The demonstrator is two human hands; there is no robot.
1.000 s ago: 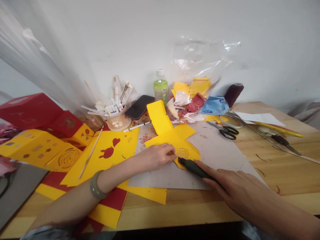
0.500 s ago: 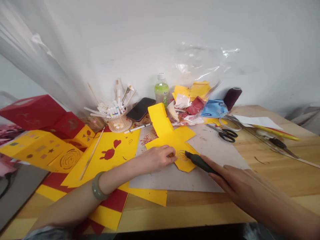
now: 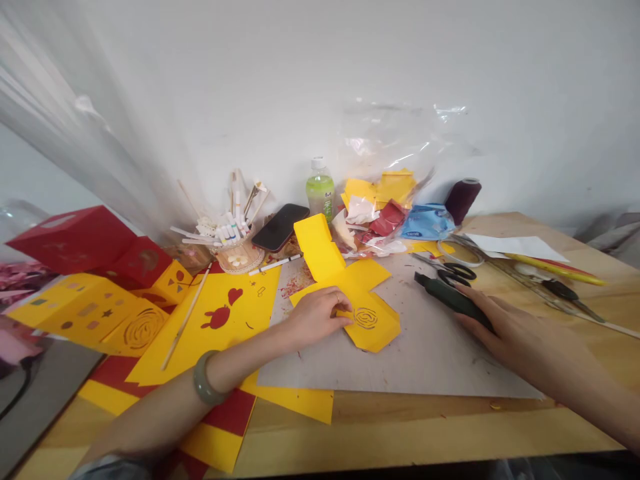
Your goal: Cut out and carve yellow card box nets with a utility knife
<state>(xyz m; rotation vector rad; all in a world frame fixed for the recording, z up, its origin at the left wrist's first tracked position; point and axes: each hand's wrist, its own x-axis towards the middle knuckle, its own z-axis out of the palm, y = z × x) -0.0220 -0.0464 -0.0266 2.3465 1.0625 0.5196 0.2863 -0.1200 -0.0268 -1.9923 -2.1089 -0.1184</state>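
A yellow paper cutout point(image 3: 383, 331) with several flaps lies on a grey board point(image 3: 425, 370). Rings of curved slits point(image 3: 365, 318) are cut through its near right flap. My left hand point(image 3: 323, 313) rests on the cutout just left of those slits, thumb and forefinger closed on the paper; its other fingers are curled. In my right hand point(image 3: 493, 320) is a thick dark green utility knife point(image 3: 453, 298), held above the board to the right of the paper. Its black tip points left, and I cannot make out a bare blade.
Scissors point(image 3: 453, 272) lie beyond the knife. Along the wall stand a marker basket point(image 3: 240, 259), a phone point(image 3: 281, 227), a green-drink bottle point(image 3: 320, 190), a clear bag of paper scraps point(image 3: 385, 220) and a thread spool point(image 3: 463, 200). Red point(image 3: 70, 237) and yellow paper boxes point(image 3: 90, 307) stand left.
My right hand has moved right with the knife, lifting its tip away from the curved slits, which are now uncovered. My left hand stays on the paper. The view has shifted slightly.
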